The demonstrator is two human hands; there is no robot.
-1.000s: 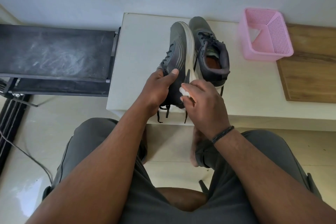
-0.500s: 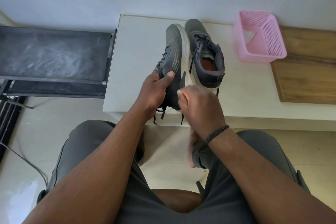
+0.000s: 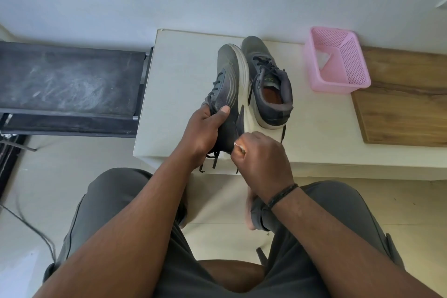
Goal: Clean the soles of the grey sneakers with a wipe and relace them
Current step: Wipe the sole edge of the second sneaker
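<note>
Left hand (image 3: 204, 128) fingers curled gripping tilted sneaker (image 3: 228, 94), right hand (image 3: 260, 155) pinching wipe (image 3: 238, 144) at heel, no legible branding

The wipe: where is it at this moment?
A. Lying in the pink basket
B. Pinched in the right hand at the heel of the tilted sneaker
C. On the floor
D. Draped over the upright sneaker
B: a bit of the white wipe shows in the fingers of the right hand, against the heel of the sneaker gripped by the left hand.
</note>
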